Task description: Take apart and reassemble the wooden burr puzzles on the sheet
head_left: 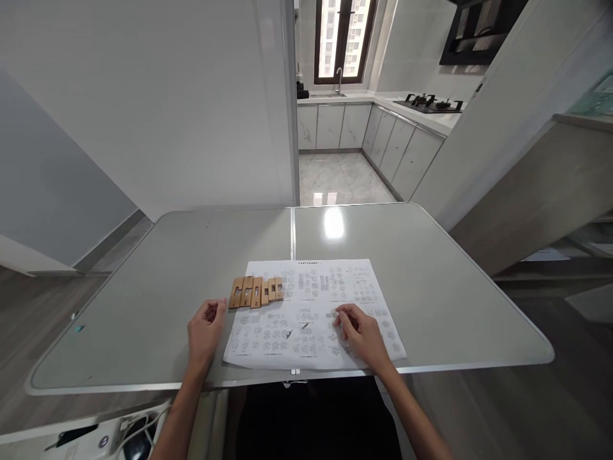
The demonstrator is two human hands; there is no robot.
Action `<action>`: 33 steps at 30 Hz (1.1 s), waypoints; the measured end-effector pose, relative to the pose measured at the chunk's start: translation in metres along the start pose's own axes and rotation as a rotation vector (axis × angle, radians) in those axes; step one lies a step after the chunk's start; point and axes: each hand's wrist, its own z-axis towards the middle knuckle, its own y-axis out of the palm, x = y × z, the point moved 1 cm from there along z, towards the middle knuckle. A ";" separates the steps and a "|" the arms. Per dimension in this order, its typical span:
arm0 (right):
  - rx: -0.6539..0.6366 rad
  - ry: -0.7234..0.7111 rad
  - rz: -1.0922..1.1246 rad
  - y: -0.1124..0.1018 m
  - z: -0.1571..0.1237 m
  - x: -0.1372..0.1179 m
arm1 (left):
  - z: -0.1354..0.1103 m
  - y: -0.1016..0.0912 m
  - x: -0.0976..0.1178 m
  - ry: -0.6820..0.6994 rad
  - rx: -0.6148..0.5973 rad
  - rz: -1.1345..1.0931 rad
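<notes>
A large white sheet [345, 291] printed with small diagrams lies on the folding table. On its upper left part, overhanging its left edge, several flat wooden pieces [246, 292] with cut-out slots stand in a row; a few bear dark numerals. Two small dark grey objects [289, 333] lie near the sheet's lower middle, too small to name. My left hand [205, 331] rests on the table left of the wooden row, its fingers curled, with nothing visible in them. Over the sheet's right part is my right hand [361, 331], fingers bent together; whatever they hold, if anything, is hidden.
The pale folding table [460, 306] has a metal rim and a centre seam. A tiny teal bit [79, 328] lies near its left edge. Cables and a white box [103, 441] sit below at lower left. Beyond are a kitchen counter and a gas stove [428, 104].
</notes>
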 end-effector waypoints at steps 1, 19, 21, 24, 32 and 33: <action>0.005 -0.001 -0.001 0.000 0.000 0.001 | 0.000 0.000 0.000 -0.002 0.002 -0.005; 0.004 0.027 -0.012 0.003 0.000 0.003 | 0.001 -0.002 -0.003 0.011 -0.011 -0.020; 0.001 0.035 -0.014 0.004 0.000 0.003 | 0.002 -0.002 -0.003 0.008 -0.014 -0.016; -0.002 0.034 -0.014 0.004 0.000 0.000 | 0.002 -0.003 -0.003 0.005 -0.021 0.001; 0.001 0.070 -0.004 0.005 0.000 -0.001 | 0.001 -0.005 0.001 -0.005 -0.027 0.062; -0.004 0.082 -0.003 0.005 0.000 -0.001 | 0.001 -0.005 0.001 -0.009 -0.029 0.075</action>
